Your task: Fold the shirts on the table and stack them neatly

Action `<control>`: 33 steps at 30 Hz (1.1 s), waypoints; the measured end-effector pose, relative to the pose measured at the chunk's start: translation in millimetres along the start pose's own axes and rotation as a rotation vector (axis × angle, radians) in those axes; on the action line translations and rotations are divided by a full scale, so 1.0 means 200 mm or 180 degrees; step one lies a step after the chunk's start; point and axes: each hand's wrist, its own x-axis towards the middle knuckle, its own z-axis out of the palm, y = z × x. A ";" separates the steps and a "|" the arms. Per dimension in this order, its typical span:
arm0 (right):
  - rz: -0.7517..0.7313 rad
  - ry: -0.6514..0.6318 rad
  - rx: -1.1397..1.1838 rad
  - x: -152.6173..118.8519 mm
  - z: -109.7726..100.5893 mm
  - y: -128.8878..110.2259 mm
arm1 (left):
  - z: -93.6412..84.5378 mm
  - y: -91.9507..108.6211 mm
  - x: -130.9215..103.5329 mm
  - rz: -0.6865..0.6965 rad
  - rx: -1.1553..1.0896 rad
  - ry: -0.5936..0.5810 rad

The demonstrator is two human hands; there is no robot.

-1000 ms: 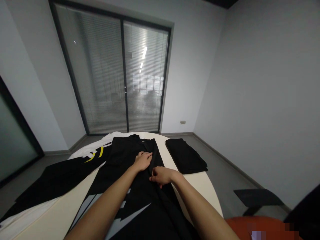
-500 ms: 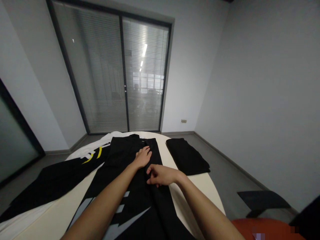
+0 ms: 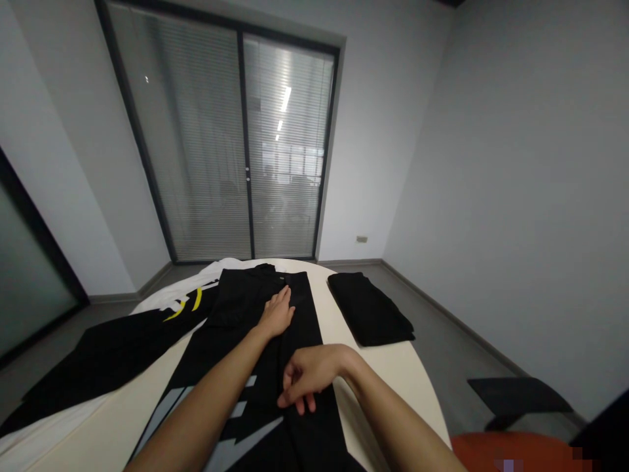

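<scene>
A black garment (image 3: 265, 344) with pale grey print lies spread in front of me, its right side folded inward in a long strip. My left hand (image 3: 277, 313) rests flat on its upper part, fingers stretched out along the inner edge of that strip. Lower down, my right hand (image 3: 305, 377) is bent at the wrist with curled fingers. Its thumb and fingertips are at the strip's edge and appear to pinch the cloth; the exact contact is partly hidden.
The garment lies on a round cream table (image 3: 393, 367). A folded black cloth (image 3: 368, 308) sits to the right. Black clothing with yellow marks (image 3: 118, 347) and white cloth (image 3: 73, 419) lie at left. An orange chair (image 3: 515, 449) stands at lower right.
My right hand has moved down along the folded edge, toward me. My left hand has stayed nearly in place, its fingers now straighter and closer together.
</scene>
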 end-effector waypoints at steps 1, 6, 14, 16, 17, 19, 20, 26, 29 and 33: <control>-0.0037 -0.0098 0.0075 0.00 0.00 0.00 | -0.01 0.00 0.00 -0.0026 0.0000 0.0011; 0.0098 -0.0135 -0.0190 -0.01 0.01 -0.01 | -0.12 0.01 -0.09 -0.0021 -0.0023 0.0121; -0.0858 0.2238 -0.0824 0.07 0.00 0.17 | -0.24 -0.06 -0.58 0.0414 -0.0246 -0.0035; -0.1047 0.2941 -0.1132 0.09 -0.01 0.24 | -0.24 -0.07 -0.70 0.0667 -0.0386 -0.0029; -0.1133 0.3149 -0.1244 0.10 -0.01 0.27 | -0.24 -0.07 -0.74 0.0843 -0.0398 -0.0055; -0.1259 0.3319 -0.1305 0.11 -0.02 0.32 | -0.26 -0.03 -0.81 0.1186 -0.0327 -0.0146; -0.1291 0.3329 -0.1271 0.12 -0.02 0.33 | -0.27 -0.01 -0.82 0.1332 -0.0276 -0.0197; -0.1346 0.3276 -0.0982 0.15 -0.05 0.39 | -0.37 0.15 -0.88 0.1978 -0.0421 -0.0769; -0.1362 0.3286 -0.0899 0.15 -0.05 0.38 | -0.40 0.18 -0.92 0.1987 -0.0470 -0.0803; -0.1383 0.3410 -0.0987 0.15 -0.03 0.38 | -0.41 0.19 -0.96 0.1982 -0.0487 -0.0867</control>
